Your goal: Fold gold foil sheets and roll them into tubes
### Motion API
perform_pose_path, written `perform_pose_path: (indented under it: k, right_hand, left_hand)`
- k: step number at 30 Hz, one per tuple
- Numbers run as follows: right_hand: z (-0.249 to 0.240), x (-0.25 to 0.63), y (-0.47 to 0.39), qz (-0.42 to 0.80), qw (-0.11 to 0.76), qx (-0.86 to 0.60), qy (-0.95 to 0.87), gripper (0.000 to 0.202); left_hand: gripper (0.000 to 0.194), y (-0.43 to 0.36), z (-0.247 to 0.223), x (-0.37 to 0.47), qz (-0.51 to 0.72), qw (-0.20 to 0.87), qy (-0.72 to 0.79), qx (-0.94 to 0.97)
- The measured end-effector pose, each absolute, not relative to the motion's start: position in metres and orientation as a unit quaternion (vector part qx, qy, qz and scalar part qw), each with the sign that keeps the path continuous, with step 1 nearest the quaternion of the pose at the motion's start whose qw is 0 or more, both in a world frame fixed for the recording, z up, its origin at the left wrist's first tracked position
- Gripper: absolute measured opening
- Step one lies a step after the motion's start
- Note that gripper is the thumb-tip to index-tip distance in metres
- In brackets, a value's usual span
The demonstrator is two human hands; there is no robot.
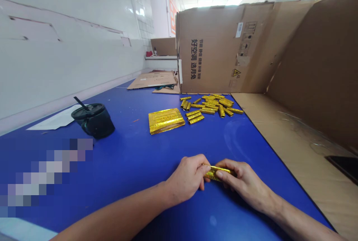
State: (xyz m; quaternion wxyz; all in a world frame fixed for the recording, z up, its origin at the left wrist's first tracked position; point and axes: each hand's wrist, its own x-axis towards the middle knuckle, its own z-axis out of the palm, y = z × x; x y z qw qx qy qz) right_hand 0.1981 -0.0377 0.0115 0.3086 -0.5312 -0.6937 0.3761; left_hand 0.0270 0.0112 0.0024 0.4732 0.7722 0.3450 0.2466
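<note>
Between my two hands is a strip of gold foil paper [213, 174], rolled or folded into a narrow piece. My left hand [188, 176] pinches its left end, thumb on top. At the other end, my right hand [242, 179] grips it with the thumb pressed along the front. Both hands are just above the blue table. Farther off lies a flat stack of gold foil sheets [166, 120]. To the right of that stack, several folded gold foil pieces [211, 104] are scattered in a loose pile, with a small row of them [195, 117] nearer me.
A black lidded mug [96, 121] with a straw stands at the left by a white paper [57, 118]. Large cardboard panels [218, 51] wall off the back and right. Flat cardboard [153, 79] lies at the far end of the blue table [134, 162].
</note>
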Motion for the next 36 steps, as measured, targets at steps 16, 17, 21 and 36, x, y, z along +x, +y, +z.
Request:
perform_pose_path:
  k: [16,17,21,36]
  right_hand:
    - [0.012,0.205,-0.034,0.450,0.340,-0.545,-0.621,0.034]
    - [0.012,0.205,-0.034,0.463,0.338,-0.543,-0.614,0.033]
    - [0.014,0.205,-0.034,0.511,0.335,-0.523,-0.594,0.032]
    - [0.010,0.214,-0.035,0.335,0.309,-0.548,-0.701,0.034]
  left_hand:
    - [0.020,0.019,0.014,0.023,0.286,0.369,0.373,0.802]
    - [0.020,0.019,0.014,0.023,0.291,0.363,0.375,0.802]
    - [0.019,0.020,0.014,0.024,0.312,0.348,0.387,0.795]
    - [0.018,0.027,0.013,0.018,0.306,0.243,0.297,0.871]
